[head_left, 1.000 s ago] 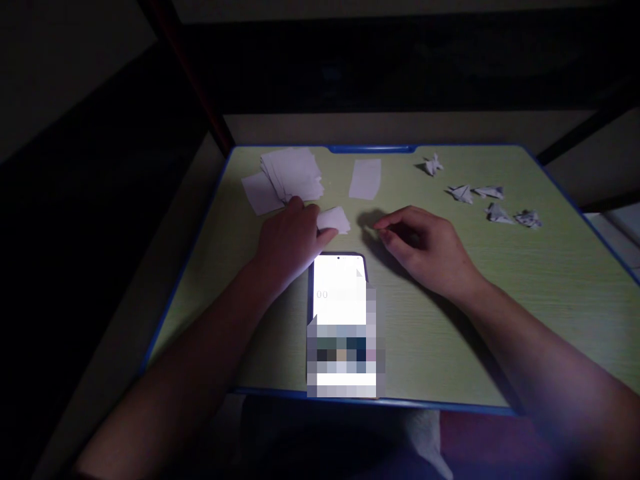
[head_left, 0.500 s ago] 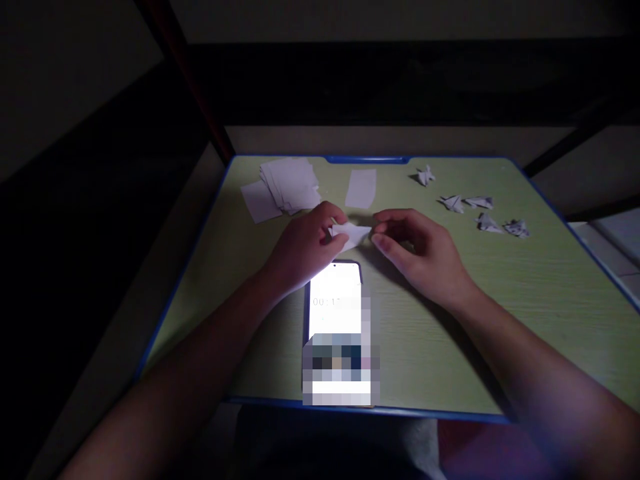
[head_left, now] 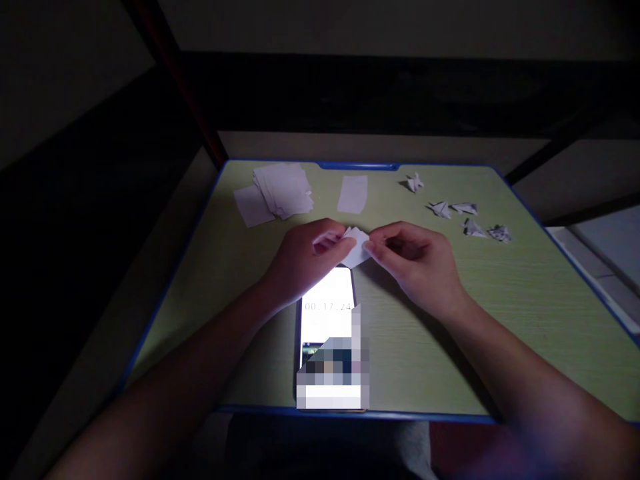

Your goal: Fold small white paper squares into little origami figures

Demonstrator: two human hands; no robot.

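at the near edge of the table (head_left: 500,320) lies a phone (head_left: 327,323), its screen bright at the top and blurred out lower down. just above its far end, a small folded paper (head_left: 357,252) is held up between both hands: the left hand (head_left: 310,260) has thumb and fingers closed on its left side, the right hand (head_left: 420,263) pinches its right edge. farther off lie a pile of paper (head_left: 286,190) at left, one sheet (head_left: 353,194) mid-table, and five crumpled pieces (head_left: 473,228) at right.
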